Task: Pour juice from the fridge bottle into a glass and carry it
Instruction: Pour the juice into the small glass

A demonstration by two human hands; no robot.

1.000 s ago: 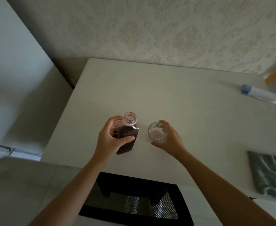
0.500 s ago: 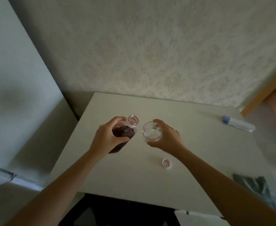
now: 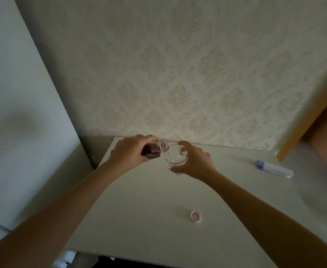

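A small bottle of dark red juice [image 3: 152, 151] is gripped in my left hand [image 3: 130, 151] and tipped to the right, its open neck over the rim of a clear glass [image 3: 175, 158]. My right hand [image 3: 194, 161] holds that glass from the right side, lifted above the white table [image 3: 158, 219]. The glass looks empty; no stream of juice is visible. The bottle's pale cap [image 3: 195, 216] lies upside down on the table, nearer to me.
A white tube with a blue cap [image 3: 273, 168] lies at the table's right side. A pale fridge side [image 3: 13, 113] rises on the left, patterned wallpaper behind the table. A wooden door frame [image 3: 309, 117] stands at far right.
Both hands have risen off the table with bottle and glass. The bottle has tilted further, its mouth now reaching the glass rim. The camera has tipped upward.
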